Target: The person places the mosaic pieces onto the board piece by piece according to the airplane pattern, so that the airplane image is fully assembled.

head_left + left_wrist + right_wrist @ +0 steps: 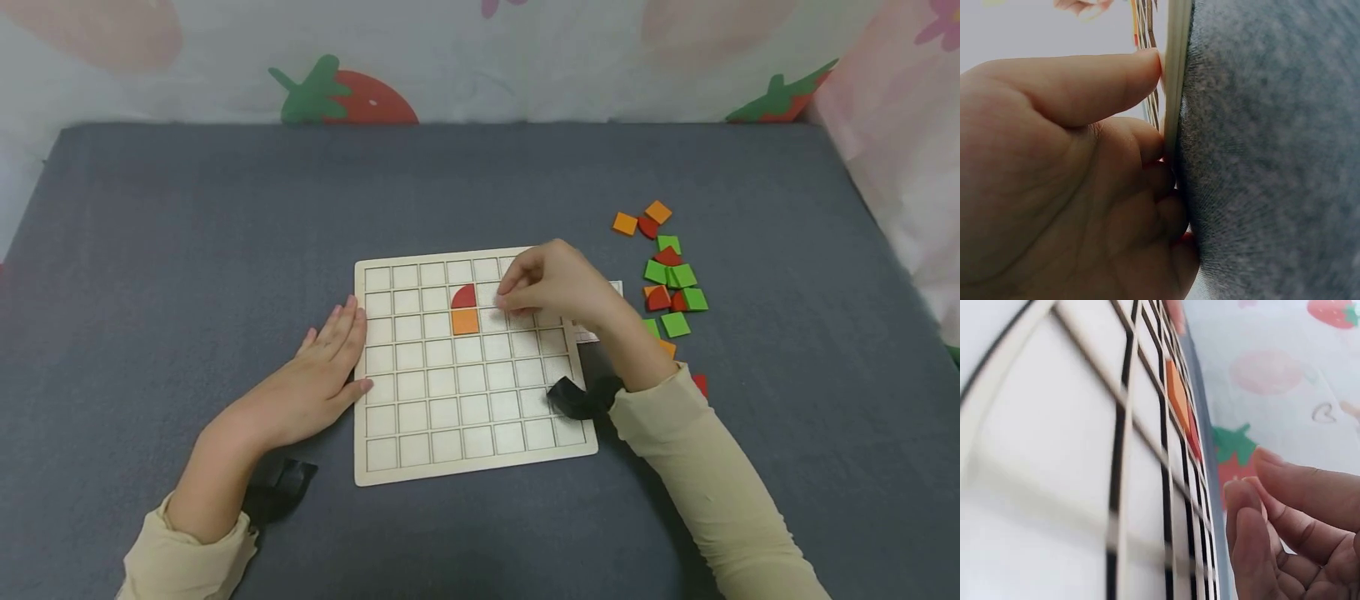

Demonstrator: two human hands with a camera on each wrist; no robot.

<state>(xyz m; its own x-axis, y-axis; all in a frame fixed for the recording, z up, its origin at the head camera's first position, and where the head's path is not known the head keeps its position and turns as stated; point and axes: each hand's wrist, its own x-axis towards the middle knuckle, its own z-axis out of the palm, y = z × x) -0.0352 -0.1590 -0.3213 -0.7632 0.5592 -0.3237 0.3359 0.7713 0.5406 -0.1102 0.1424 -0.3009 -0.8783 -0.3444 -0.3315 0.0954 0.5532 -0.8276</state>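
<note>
The left hand (322,375) is resting against the grid board (410,385), fingers straight, while the right hand (562,283) is hovering above, fingertips bunched on I can't tell what, if anything, probably adding to its red piece (465,297) and orange square (465,322), next needing careful aim.

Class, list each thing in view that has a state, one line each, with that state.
Board: flat, two visible cells filled.
Placed red tile: in a cell.
Placed orange tile: in a cell.
Loose tiles: scattered, some overlapping.
White sheet: partly covered.
Left hand: extended, touching board's left edge.
Right hand: curled above board, any hold unclear.
</note>
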